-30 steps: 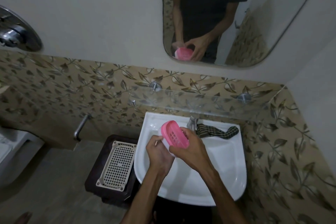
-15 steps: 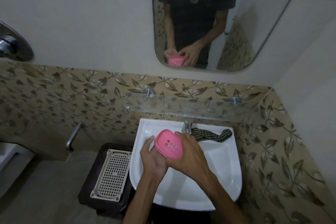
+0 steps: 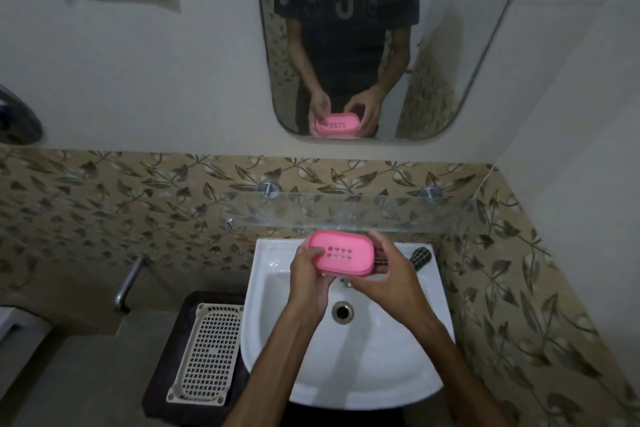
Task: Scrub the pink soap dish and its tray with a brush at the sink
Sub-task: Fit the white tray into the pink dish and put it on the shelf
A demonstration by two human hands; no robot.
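Observation:
The pink soap dish (image 3: 341,253) is held over the back of the white sink (image 3: 346,374), its drain holes facing me. My left hand (image 3: 309,279) grips its left end with the thumb over the top. My right hand (image 3: 389,279) holds the right end, fingers curled round the edge. The dish hides the tap, and a second pink layer shows along its lower edge. No brush is visible. The mirror (image 3: 377,45) reflects both hands on the dish.
A checked cloth (image 3: 420,257) lies on the sink's back right rim. A glass shelf (image 3: 346,215) juts out just above the dish. A cream perforated tray (image 3: 206,354) lies on a dark stool left of the sink. The drain (image 3: 342,311) sits below the hands.
The dish has turned from tilted on edge to lying level with its holed face toward me. My hands have shifted to its two ends. The camera has tipped up.

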